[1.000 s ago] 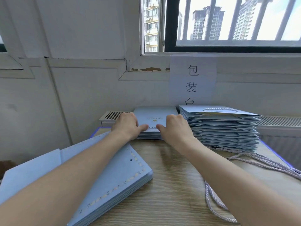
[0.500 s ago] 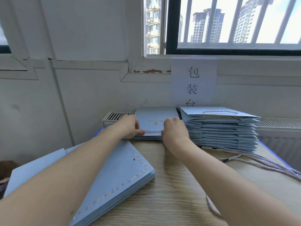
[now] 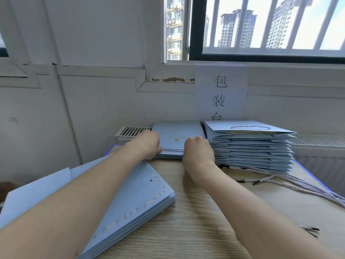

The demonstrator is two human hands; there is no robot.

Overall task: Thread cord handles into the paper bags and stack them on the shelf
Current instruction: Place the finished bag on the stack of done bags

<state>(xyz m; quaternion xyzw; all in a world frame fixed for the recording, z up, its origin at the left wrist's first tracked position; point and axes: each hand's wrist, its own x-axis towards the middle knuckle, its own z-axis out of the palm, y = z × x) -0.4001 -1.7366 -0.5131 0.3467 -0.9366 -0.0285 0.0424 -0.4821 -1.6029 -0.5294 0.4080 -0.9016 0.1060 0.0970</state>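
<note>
Head view: pale-blue paper bag [image 3: 179, 136], gold crown print, cord [image 3: 172, 149] along near edge, beside tall stack [image 3: 250, 146]; left grip [image 3: 148, 144], right grip [image 3: 197, 152] clasp it.

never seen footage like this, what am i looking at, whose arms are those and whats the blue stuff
No machine here: a person wears a camera on the head, so the one view looks forward and down, and the arms are the wearer's own. The left hand and right hand sit at the near edge of a blue paper bag topping a low pile by the wall. Their fingers curl there, but any grip is hidden. Right of it stands a taller stack of bags. Loose cords lie on the wooden table, and a pile of flat bags lies under the left forearm. A paper sign hangs below the window.
</note>
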